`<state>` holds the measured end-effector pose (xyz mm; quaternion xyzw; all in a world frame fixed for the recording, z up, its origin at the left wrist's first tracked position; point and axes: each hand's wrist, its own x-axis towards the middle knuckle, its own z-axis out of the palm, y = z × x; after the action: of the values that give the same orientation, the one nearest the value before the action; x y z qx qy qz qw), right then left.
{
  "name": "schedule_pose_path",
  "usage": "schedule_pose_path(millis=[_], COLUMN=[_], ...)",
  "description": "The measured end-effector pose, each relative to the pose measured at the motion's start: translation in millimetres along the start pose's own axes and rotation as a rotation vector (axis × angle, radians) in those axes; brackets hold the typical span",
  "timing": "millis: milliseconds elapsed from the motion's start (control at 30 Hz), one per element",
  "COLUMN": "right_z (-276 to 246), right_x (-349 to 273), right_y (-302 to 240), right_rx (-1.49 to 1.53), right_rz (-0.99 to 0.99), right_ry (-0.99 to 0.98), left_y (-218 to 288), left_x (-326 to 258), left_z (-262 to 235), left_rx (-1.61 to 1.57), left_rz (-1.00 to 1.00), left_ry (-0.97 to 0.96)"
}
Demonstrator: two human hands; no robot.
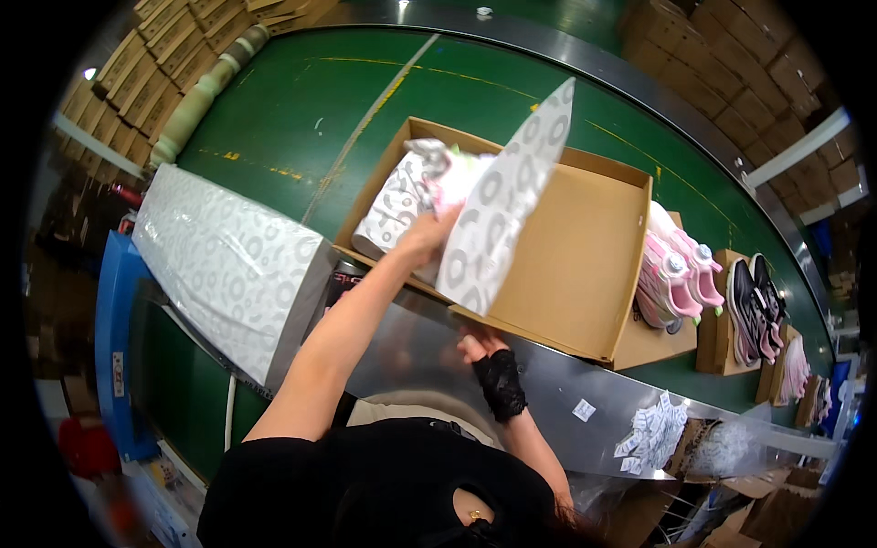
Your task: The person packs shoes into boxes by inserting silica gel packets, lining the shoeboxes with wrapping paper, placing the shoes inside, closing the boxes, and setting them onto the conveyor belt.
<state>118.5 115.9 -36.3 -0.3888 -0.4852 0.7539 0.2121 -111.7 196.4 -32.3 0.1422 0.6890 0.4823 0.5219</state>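
Note:
A brown cardboard shoe box (585, 265) lies open in front of me. My left hand (429, 239) reaches into its left half, at the base of a raised sheet of white wrapping paper (505, 205) with grey ring marks. Beside the fingers, partly hidden and blurred, is a pink and white shoe (450, 185). Patterned paper (395, 208) also covers the box's left end. The left fingertips are hidden by the paper. My right hand (482, 347), under a black wrist wrap (500, 384), is curled closed by the box's front edge; anything in it is hidden.
On the left stands a stack of patterned paper (233, 256). Pink and white shoes (676, 269) sit on a box at right, with black shoes (756, 306) farther along the green belt (365, 78). Small white slips (653, 431) lie on the metal ledge (557, 393).

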Motion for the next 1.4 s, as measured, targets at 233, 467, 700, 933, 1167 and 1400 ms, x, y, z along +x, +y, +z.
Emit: schedule_pose_path(millis=[233, 467, 700, 933, 1167, 1400], right_z=[-39, -61, -64, -42, -38, -136], right_x=[43, 69, 74, 51, 20, -11], right_y=[-16, -32, -21, -102, -140, -132], right_rx=[-0.054, -1.453, -1.524, -1.534, -1.092, -1.436], right_rz=[-0.455, -0.532, -0.694, -0.714, -1.011, -1.081], right_ry=[0.631, 0.674, 0.588, 0.473, 0.386, 0.456], left_y=[-17, -3, -61, -11, 1, -16], left_x=[-19, -55, -42, -69, -136, -258], left_z=[30, -40, -35, -39, -60, -143], left_rx=[-0.18, -0.225, 0.201, -0.315, -0.525, -0.981], left_rz=[-0.168, 0.425, 0.229, -0.057, -0.045, 0.322], left_ry=[-0.408, 0.379, 0.105, -0.178, -0.196, 0.014])
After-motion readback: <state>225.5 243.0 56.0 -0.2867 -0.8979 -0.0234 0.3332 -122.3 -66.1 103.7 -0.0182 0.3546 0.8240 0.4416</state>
